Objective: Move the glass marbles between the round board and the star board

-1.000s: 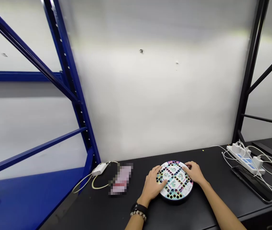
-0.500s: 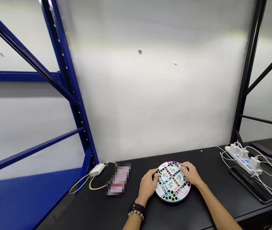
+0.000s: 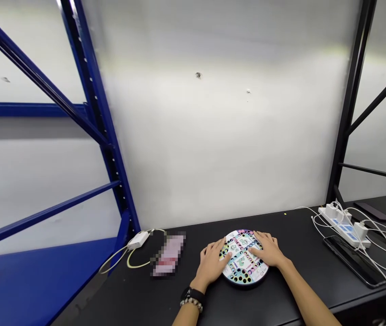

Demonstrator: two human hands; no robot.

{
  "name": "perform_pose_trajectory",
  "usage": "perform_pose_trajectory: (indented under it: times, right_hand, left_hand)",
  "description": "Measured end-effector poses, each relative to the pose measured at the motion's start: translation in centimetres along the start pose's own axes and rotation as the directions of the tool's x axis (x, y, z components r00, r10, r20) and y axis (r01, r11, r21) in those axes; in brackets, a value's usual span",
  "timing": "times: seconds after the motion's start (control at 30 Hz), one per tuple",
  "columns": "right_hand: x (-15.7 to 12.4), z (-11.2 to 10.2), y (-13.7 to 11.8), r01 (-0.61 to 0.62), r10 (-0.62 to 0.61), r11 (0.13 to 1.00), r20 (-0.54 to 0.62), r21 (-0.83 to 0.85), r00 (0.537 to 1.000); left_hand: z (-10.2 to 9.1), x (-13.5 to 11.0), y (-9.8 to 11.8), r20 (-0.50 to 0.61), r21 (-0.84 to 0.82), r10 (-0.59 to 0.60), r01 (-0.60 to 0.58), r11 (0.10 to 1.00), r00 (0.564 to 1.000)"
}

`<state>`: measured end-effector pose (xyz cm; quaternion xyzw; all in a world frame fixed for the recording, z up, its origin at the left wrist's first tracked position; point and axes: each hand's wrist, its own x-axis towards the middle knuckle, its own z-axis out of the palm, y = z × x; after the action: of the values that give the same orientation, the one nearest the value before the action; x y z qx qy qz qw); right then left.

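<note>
A round game board [image 3: 242, 267] with a colourful printed top and many small black holes lies flat on the black tabletop [image 3: 281, 299]. My left hand [image 3: 212, 264] rests on its left side, fingers spread flat over the printed face. My right hand [image 3: 266, 249] lies on its right side, fingers stretched out across the top. Neither hand holds anything. A dark watch and a bead bracelet sit on my left wrist [image 3: 192, 299].
A white charger [image 3: 138, 239] with a looped cable and a blurred pink item [image 3: 169, 255] lie left of the board. A white power strip [image 3: 344, 225] with plugs and cables and a dark phone [image 3: 351, 261] sit at the right. Blue shelf frame [image 3: 99, 117] left, black frame [image 3: 350, 99] right.
Both hands slid further onto the board's top, the right hand moving left from the rim over the face. The board shifted slightly left in view.
</note>
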<state>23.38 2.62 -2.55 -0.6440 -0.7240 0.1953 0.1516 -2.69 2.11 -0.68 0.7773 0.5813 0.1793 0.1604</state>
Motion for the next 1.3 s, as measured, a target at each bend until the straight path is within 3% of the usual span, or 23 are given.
perform_pose_trajectory:
  times: [0.67,0.9,1.07,1.17,1.23,1.3]
  right_hand:
    - [0.4,0.9,1.0,0.013,0.011,0.986,-0.144,0.164,0.990]
    - [-0.2,0.7,0.4,0.032,-0.005,0.991,-0.194,0.133,0.981]
    - [-0.3,0.4,0.1,0.016,0.040,0.968,-0.218,0.249,0.975]
    - [-0.4,0.0,-0.1,0.075,0.099,0.863,-0.312,0.500,0.945]
    - [-0.7,-0.5,-0.3,0.153,0.160,0.662,-0.338,0.733,0.928]
    - [-1.1,-1.4,-0.3,0.186,0.229,0.382,-0.288,0.905,0.930]
  left_hand:
    - [0.0,-0.1,0.1,-0.144,-0.138,-0.032,0.012,0.990,0.989]
    - [-0.1,-0.2,0.3,-0.201,-0.150,0.002,-0.033,0.988,0.980]
    - [-0.1,-0.2,0.4,-0.301,-0.228,0.029,-0.102,0.968,0.953]
    - [-0.2,-0.3,0.7,-0.380,-0.304,0.065,-0.191,0.933,0.923]
    - [-0.4,-0.4,0.8,-0.405,-0.331,0.080,-0.227,0.916,0.911]
    - [-0.6,-0.4,0.9,-0.409,-0.347,0.082,-0.238,0.907,0.909]
